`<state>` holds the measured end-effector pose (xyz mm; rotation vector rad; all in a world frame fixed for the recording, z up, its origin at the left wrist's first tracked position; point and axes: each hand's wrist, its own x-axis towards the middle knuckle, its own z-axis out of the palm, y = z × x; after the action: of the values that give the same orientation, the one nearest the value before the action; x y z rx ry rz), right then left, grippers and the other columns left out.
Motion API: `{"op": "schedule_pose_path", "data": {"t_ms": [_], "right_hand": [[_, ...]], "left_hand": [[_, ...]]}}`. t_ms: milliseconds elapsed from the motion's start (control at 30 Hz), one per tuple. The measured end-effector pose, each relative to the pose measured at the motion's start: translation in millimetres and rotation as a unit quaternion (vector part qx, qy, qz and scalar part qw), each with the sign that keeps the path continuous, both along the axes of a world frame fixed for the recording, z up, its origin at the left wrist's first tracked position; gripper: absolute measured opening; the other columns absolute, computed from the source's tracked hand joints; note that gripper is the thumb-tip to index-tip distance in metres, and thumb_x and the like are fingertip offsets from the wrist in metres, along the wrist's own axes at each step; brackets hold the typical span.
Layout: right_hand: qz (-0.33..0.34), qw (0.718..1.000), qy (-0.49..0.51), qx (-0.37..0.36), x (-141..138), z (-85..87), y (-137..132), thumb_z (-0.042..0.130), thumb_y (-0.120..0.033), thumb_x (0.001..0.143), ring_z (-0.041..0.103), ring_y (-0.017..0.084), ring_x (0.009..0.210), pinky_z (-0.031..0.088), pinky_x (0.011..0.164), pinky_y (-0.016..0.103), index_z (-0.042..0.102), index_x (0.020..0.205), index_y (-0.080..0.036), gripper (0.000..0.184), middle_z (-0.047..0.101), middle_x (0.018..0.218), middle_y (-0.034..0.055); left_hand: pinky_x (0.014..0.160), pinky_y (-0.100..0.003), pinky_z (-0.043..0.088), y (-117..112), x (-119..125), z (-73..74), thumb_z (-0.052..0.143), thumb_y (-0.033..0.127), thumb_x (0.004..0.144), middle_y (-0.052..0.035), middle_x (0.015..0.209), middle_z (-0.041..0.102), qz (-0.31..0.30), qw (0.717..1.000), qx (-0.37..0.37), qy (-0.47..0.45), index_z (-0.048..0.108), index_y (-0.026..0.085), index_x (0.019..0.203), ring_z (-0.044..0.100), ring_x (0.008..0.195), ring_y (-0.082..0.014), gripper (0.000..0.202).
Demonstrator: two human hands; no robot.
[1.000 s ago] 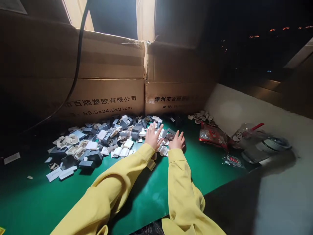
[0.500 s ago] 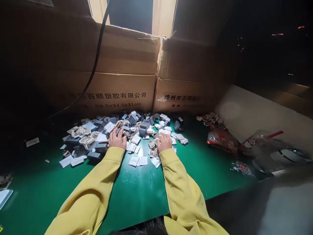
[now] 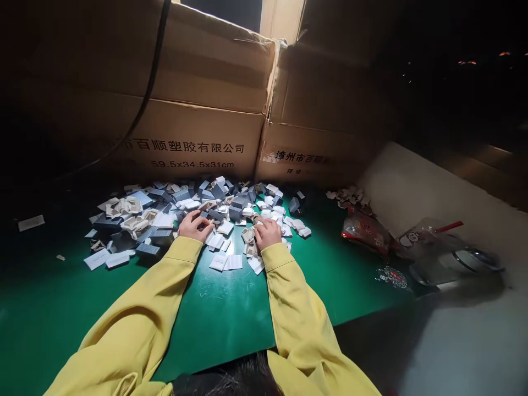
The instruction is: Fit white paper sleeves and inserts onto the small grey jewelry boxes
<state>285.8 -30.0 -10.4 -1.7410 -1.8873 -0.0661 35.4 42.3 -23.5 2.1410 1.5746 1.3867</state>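
Note:
A wide heap of small folded card boxes, dark blue-grey (image 3: 235,213), white (image 3: 225,227) and beige (image 3: 134,223), lies on the green tabletop (image 3: 218,308). At the front middle of the heap is my left hand (image 3: 193,226), its thumb and forefinger apart beside a dark box (image 3: 215,214). My right hand (image 3: 268,232) rests on the heap's right part, fingers bent over beige card pieces (image 3: 249,236); what lies under the fingertips is hidden. Between the hands and nearer to me lie two flat white pieces (image 3: 226,262).
Large printed cardboard cartons (image 3: 185,132) wall off the back, with a black cable (image 3: 144,99) hanging in front. To the right are a red-and-clear plastic packet (image 3: 365,231), a clear plastic container (image 3: 454,264) and beige scraps (image 3: 350,197). A white piece (image 3: 31,223) lies far left.
The view has tilted down and shifted slightly right. My left thumb and forefinger have come round toward a dark box. My right hand's fingers have bent more over the beige pieces.

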Motion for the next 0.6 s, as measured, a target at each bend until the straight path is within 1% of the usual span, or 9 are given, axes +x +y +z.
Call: {"op": "schedule_pose_path", "data": {"t_ms": [67,100,167,233,300,367,400,500,600], "right_hand": [[0.051,0.999,0.005,0.009,-9,2.8,0,0.052,-0.022,0.092,0.051,0.025,0.115,0.039,0.097,0.042,0.073,0.099,-0.02,0.022,0.068,0.119,0.0073],[0.082,0.997,0.004,-0.003,-14,4.0,0,0.053,-0.023,0.092,0.052,0.024,0.111,0.039,0.096,0.04,0.073,0.096,-0.02,0.021,0.069,0.113,0.0074],[0.148,0.988,-0.004,-0.042,-27,6.4,-2,0.06,-0.029,0.089,0.054,0.022,0.1,0.04,0.091,0.036,0.073,0.087,-0.02,0.016,0.071,0.098,0.0053],[0.2,0.974,-0.029,-0.1,-38,9.4,-6,0.07,-0.036,0.082,0.054,0.02,0.094,0.04,0.087,0.033,0.073,0.084,-0.021,0.015,0.07,0.091,0.0028],[0.225,0.956,-0.069,-0.173,-46,13.0,-9,0.077,-0.041,0.075,0.052,0.02,0.096,0.039,0.085,0.034,0.072,0.088,-0.022,0.024,0.069,0.095,0.003],[0.225,0.942,-0.1,-0.226,-50,16.6,-12,0.079,-0.042,0.074,0.051,0.022,0.1,0.037,0.084,0.035,0.071,0.089,-0.02,0.029,0.067,0.099,0.005],[0.216,0.942,-0.106,-0.235,-50,18.1,-12,0.079,-0.041,0.074,0.051,0.022,0.101,0.037,0.083,0.035,0.07,0.088,-0.019,0.028,0.067,0.099,0.0057],[0.188,0.947,-0.105,-0.238,-51,20.2,-12,0.076,-0.034,0.077,0.053,0.022,0.097,0.037,0.082,0.034,0.068,0.083,-0.016,0.02,0.068,0.094,0.0061],[0.164,0.954,-0.097,-0.23,-51,19.5,-10,0.071,-0.025,0.08,0.056,0.021,0.092,0.039,0.08,0.032,0.067,0.085,-0.017,0.01,0.069,0.086,0.0048]], "left_hand": [[0.096,-0.039,0.049,-1,0,1.2,0.072,0.038,0.074,-0.0112,0.117,0.06,-0.007,1.0,0.011,-0.009,0.064,0.019,0.071,0.062,0.107,-0.0273,0.021],[0.095,-0.039,0.05,-1,1,2.0,0.07,0.039,0.076,-0.0112,0.114,0.06,-0.008,1.0,0.016,-0.014,0.064,0.018,0.072,0.062,0.104,-0.0262,0.023],[0.091,-0.038,0.051,-3,2,4.0,0.062,0.04,0.083,-0.0103,0.106,0.06,0.0,1.0,0.016,-0.024,0.064,0.018,0.078,0.063,0.098,-0.0239,0.023],[0.089,-0.038,0.052,-4,3,5.8,0.055,0.036,0.087,-0.0101,0.103,0.061,0.012,0.999,0.014,-0.03,0.065,0.018,0.093,0.063,0.095,-0.0229,0.022],[0.092,-0.039,0.051,-5,4,7.0,0.057,0.033,0.085,-0.0113,0.108,0.062,0.011,0.999,0.019,-0.029,0.062,0.017,0.113,0.064,0.098,-0.0239,0.032],[0.098,-0.041,0.048,-6,5,7.4,0.06,0.032,0.083,-0.0131,0.117,0.062,-0.008,0.999,0.029,-0.019,0.057,0.017,0.125,0.062,0.108,-0.0263,0.045],[0.101,-0.042,0.047,-6,5,7.5,0.061,0.032,0.083,-0.0133,0.119,0.062,-0.02,0.999,0.031,-0.01,0.057,0.017,0.127,0.06,0.113,-0.0273,0.047],[0.103,-0.043,0.046,-7,7,8.6,0.059,0.033,0.085,-0.0124,0.119,0.064,-0.026,0.999,0.028,0.001,0.061,0.019,0.124,0.06,0.114,-0.0274,0.042],[0.103,-0.042,0.047,-9,8,13.6,0.061,0.033,0.084,-0.0115,0.114,0.064,0.005,0.999,0.047,-0.021,0.065,0.019,0.116,0.061,0.11,-0.0258,0.035]]}}
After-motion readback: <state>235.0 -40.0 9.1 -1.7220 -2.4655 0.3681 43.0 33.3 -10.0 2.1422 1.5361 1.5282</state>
